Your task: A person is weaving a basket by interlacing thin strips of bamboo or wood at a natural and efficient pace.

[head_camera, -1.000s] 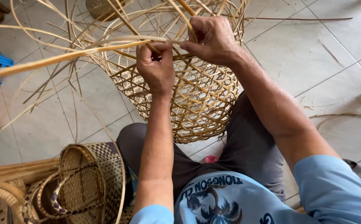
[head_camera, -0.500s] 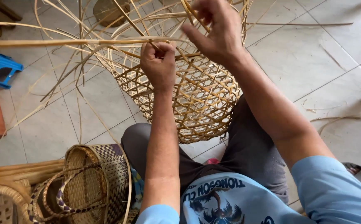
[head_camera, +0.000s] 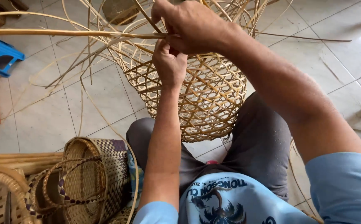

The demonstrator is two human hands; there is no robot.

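Both hands are bunched together at the rim of the half-woven open-lattice bamboo basket (head_camera: pixel 201 99), which sits between the person's knees on the pale tiled floor (head_camera: pixel 48 120): the left hand (head_camera: pixel 170 62) is fisted tight around the loose upright strips, and the right hand (head_camera: pixel 191 27) just above it pinches a long flat bamboo strip (head_camera: pixel 64 32) running off to the left. Near left there's a finished brown-and-tan woven handbag (head_camera: pixel 93 178) on its side, and far left a small blue plastic stool (head_camera: pixel 0 56)
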